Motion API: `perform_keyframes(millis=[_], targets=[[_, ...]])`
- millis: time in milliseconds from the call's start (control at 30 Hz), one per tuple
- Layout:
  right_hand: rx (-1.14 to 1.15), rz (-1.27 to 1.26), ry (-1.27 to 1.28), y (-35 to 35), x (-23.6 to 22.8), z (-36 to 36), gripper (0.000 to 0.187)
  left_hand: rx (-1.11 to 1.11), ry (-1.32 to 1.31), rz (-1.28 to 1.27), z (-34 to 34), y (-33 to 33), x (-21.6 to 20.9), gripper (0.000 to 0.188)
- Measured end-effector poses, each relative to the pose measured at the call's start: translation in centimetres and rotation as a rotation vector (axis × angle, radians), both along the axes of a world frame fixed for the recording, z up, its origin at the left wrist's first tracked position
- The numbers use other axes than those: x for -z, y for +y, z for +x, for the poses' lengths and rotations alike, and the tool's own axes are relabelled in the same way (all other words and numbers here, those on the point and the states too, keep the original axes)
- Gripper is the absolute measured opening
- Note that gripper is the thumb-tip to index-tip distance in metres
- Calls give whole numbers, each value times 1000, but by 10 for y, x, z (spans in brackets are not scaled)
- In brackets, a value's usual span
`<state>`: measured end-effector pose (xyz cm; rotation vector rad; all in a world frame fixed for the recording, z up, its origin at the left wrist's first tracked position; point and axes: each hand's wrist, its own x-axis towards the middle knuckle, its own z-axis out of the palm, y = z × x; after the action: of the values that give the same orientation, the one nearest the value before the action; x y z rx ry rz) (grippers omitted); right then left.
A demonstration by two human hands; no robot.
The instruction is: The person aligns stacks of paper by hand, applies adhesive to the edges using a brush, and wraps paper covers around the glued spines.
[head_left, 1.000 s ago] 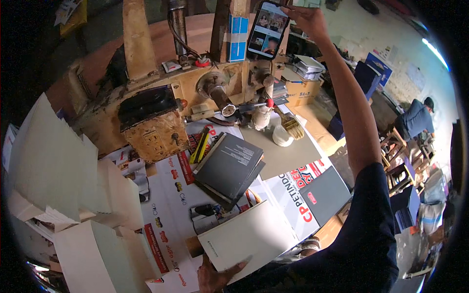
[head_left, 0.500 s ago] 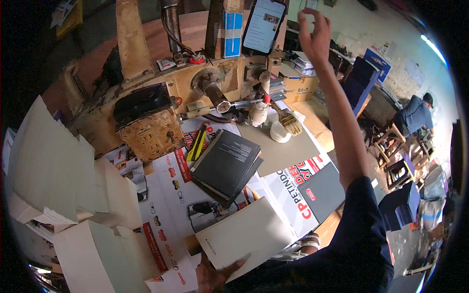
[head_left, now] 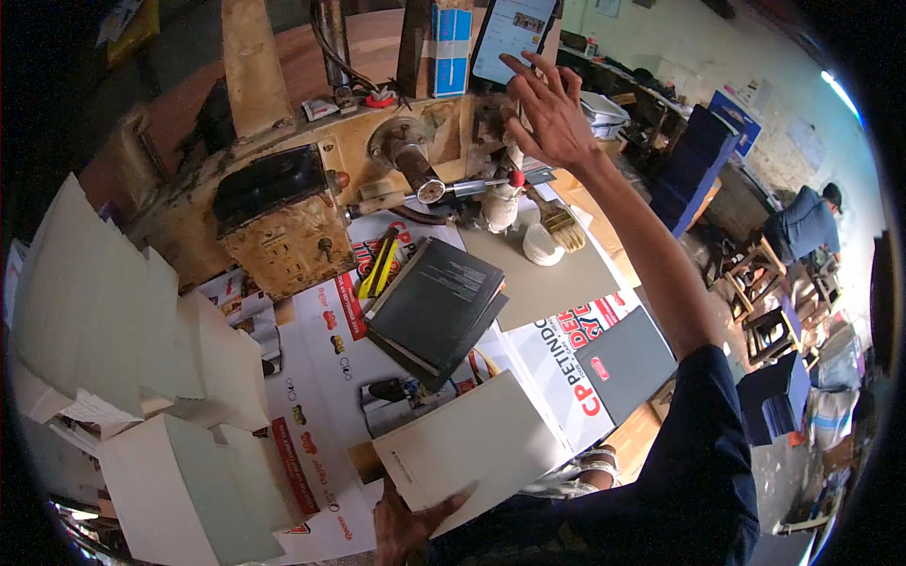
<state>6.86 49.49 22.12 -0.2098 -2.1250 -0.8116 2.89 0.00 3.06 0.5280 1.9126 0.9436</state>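
Observation:
My left hand [head_left: 408,524] grips the lower left corner of a pale, coverless book block [head_left: 472,453], its thumb lying across the top face. My right hand [head_left: 552,113] is raised far forward, fingers apart and holding nothing. Its index fingertip is at the lower part of the lit screen of a phone [head_left: 510,42], which stands propped upright on the machine; whether it touches cannot be told. Beyond the book block lie dark-covered books [head_left: 439,302] in a small pile, with a yellow utility knife [head_left: 379,264] beside them.
Tall stacks of pale book blocks [head_left: 104,311] stand at the left. A worn metal machine [head_left: 283,226] spans the back. A brush [head_left: 563,226] rests by a white cup [head_left: 541,247]. A dark cover [head_left: 628,363] lies right. A person [head_left: 802,226] sits in the distance.
My right hand has come down and left, from beside the phone to its screen, its fingers spreading. My left hand and the book block have shifted slightly left.

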Motion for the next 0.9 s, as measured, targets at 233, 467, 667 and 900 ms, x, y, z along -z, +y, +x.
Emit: perform_keyframes(millis=[233, 467, 667, 900], targets=[[12, 45, -2, 8, -11, -13, 40, 36, 19, 17, -3, 0, 6, 107], [11, 15, -49, 2, -21, -17, 35, 53, 72, 16, -2, -4, 11, 108], [49, 15, 24, 3, -11, 16, 43, 65, 46, -60, -2, 0, 9, 107], [75, -29, -28, -2, 12, 34, 34, 49, 39, 34, -1, 1, -1, 105]])
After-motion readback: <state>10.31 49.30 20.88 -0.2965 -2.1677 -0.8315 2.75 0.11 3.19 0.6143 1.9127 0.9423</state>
